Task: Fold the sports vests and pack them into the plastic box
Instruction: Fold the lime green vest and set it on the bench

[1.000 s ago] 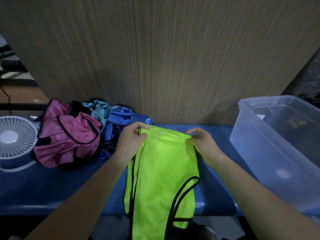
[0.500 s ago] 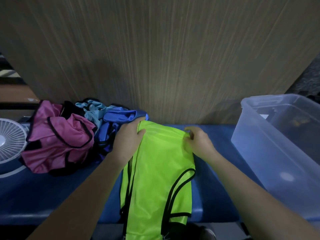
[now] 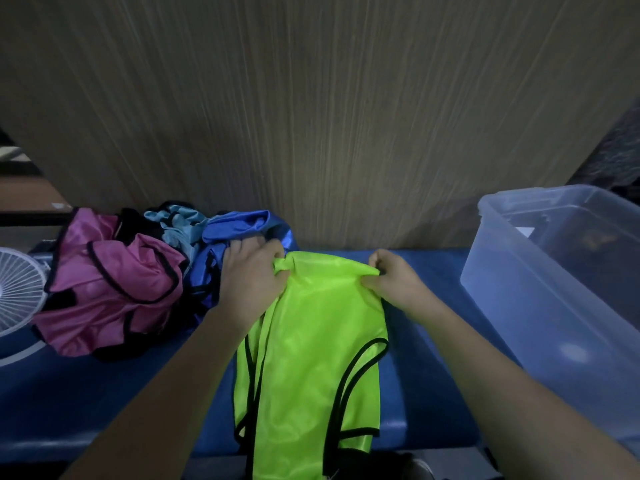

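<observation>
Both hands, left (image 3: 252,285) and right (image 3: 394,284), kept pinching the vest (image 3: 311,358) top, drawn slightly nearer; folding not yet begun.

Your neon-green mesh sports vest w/ black trim (image 3: 311,358) lies lengthwise, far edge pinched at both corners by your fingers, lower end hanging off the near edge. Crumpled pink (image 3: 114,282), light-blue (image 3: 180,225) & royal-blue (image 3: 239,225) vests are heaped just beyond your left fingers. Clear plastic box (image 3: 540,306) sits open, well right of your right fingers.
</observation>
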### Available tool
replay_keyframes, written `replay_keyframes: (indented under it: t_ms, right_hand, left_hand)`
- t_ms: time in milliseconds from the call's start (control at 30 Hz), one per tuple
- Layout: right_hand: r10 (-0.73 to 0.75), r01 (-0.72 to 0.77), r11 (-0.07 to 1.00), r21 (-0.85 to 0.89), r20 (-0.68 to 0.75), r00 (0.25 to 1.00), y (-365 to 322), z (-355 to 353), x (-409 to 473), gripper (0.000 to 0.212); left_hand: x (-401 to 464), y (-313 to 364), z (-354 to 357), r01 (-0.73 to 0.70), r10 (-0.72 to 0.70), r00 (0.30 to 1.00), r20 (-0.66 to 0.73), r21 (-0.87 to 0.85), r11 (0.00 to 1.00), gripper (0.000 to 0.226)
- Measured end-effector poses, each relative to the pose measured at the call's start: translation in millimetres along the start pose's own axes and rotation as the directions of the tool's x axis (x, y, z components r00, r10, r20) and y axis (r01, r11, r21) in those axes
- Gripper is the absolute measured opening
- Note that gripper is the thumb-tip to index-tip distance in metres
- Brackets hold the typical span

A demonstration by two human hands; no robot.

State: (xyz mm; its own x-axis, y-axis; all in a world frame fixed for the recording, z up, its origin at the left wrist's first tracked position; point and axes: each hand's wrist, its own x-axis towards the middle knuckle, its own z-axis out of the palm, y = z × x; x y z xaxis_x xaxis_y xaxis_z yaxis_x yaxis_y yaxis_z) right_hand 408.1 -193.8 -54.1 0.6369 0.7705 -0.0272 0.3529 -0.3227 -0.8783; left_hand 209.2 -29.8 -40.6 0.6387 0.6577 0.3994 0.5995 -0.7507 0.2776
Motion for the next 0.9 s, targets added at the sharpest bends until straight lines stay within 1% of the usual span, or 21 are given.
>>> replay_keyframes:
  t_ms: [100,167,267,333,367,433,500,533,600,633,667,700,800,900]
  right_hand:
    - [-0.001,0.006,0.985,0.173,-0.026,1.000,-4.9,-17.3,-5.8,0.026]
    - [-0.012,0.018,0.974,0.227,-0.028,1.000,-5.9,-31.1,-10.0,0.032]
    - [-0.013,0.037,0.969,0.246,-0.099,0.995,-6.1,-49.5,-18.2,0.041]
    - [0.002,0.038,0.976,0.215,-0.183,0.983,-4.5,-57.7,-23.0,0.038]
    - [0.003,0.038,0.981,0.188,-0.213,0.977,-2.7,-60.5,-24.2,0.035]
    - [-0.001,0.030,0.991,0.128,-0.221,0.975,1.2,-63.5,-25.1,0.024]
    - [0.012,0.009,0.994,0.111,-0.184,0.983,4.8,-65.6,-23.5,0.011]
    - [0.024,-0.003,0.991,0.136,-0.149,0.989,6.3,-66.6,-22.3,0.008]
    - [0.041,-0.028,0.975,0.221,-0.057,0.998,6.6,-68.9,-20.9,0.011]
    - [0.041,-0.032,0.968,0.248,-0.028,0.999,6.1,-68.9,-20.1,0.011]
    - [0.038,-0.029,0.970,0.243,-0.031,0.999,6.7,-68.3,-18.4,0.009]
    - [0.031,-0.017,0.977,0.212,-0.064,0.998,7.0,-67.3,-16.5,0.009]
    - [-0.020,0.042,0.994,0.105,-0.201,0.979,5.9,-64.1,-6.7,0.020]
    - [-0.075,0.107,0.990,0.097,-0.289,0.954,1.9,-61.8,0.8,0.022]
  left_hand:
    - [0.3,9.4,-7.0,-0.040,0.044,0.999,0.026,-0.147,0.988,0.024]
    - [0.3,18.8,-11.2,-0.007,0.035,0.996,0.082,-0.321,0.947,0.026]
    - [3.1,34.5,-17.7,0.121,-0.012,0.981,0.195,-0.560,0.820,0.031]
    - [6.7,41.7,-18.9,0.186,-0.029,0.971,0.237,-0.670,0.718,0.032]
    - [9.4,43.8,-17.4,0.198,-0.036,0.970,0.239,-0.701,0.685,0.028]
    - [14.2,45.9,-11.0,0.189,-0.040,0.975,0.218,-0.724,0.664,0.018]
    - [18.2,48.1,-3.5,0.182,-0.037,0.977,0.209,-0.738,0.649,0.010]
    - [20.3,49.5,-0.5,0.182,-0.035,0.977,0.210,-0.740,0.648,0.008]
    - [25.2,51.2,4.9,0.184,-0.040,0.977,0.210,-0.730,0.659,0.008]
    - [27.8,50.9,7.8,0.187,-0.046,0.977,0.210,-0.721,0.667,0.008]
    - [29.8,50.4,10.0,0.190,-0.052,0.976,0.210,-0.717,0.671,0.009]
    - [31.5,49.6,13.0,0.197,-0.065,0.976,0.207,-0.718,0.667,0.010]
    - [34.7,50.9,17.4,0.237,-0.128,0.971,0.201,-0.744,0.625,0.013]
    - [38.5,51.7,16.0,0.203,-0.148,0.979,0.140,-0.745,0.636,0.013]
